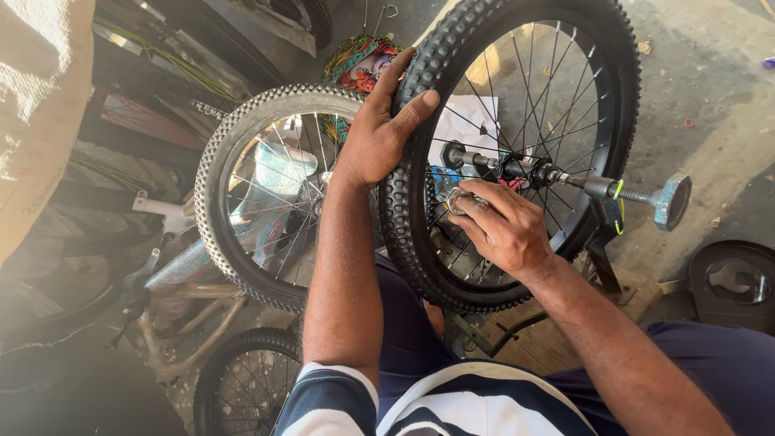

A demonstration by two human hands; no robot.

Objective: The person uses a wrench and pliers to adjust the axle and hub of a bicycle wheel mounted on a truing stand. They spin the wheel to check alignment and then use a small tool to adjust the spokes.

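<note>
Far left of frame: tan woven sack (36, 105), coarse cloth, blurred. Below it a pale bike frame (186, 299) lying on the floor w/ cables, in shadow.

Left-centre: smaller wheel (242, 202), knobby light-grey tyre, thin wire spokes, shiny metal behind them. Lower left-centre: another small black tyre (242, 379), only the upper arc in frame.

Centre: left hand (379, 133) curled over the knobby black tyre (408, 218) of the big wheel, fingers wrapped onto the tread, thumb along the inner side; firm grip, hand half-closed round the rubber. Just above the hand, top centre, a colourful printed package (363, 60), red/green/yellow, crumpled, partly hidden by the hand & tyre.

Centre-right: big wheel stands upright between the person's knees, filling the upper-centre to right of frame. Black rim, crossed steel spokes. White paper sheet (472, 121) seen thru the spokes. Right hand (500, 226) at the hub, fingers pinched narrow on a small round silver part (456, 200) on the axle; exact kind can't tell.

Right: threaded axle (517, 168) runs out to a grey metal clamp knob (670, 202) w/ yellow-green trim. Far right, lower: round black part (735, 282) on the concrete floor (710, 97).
</note>
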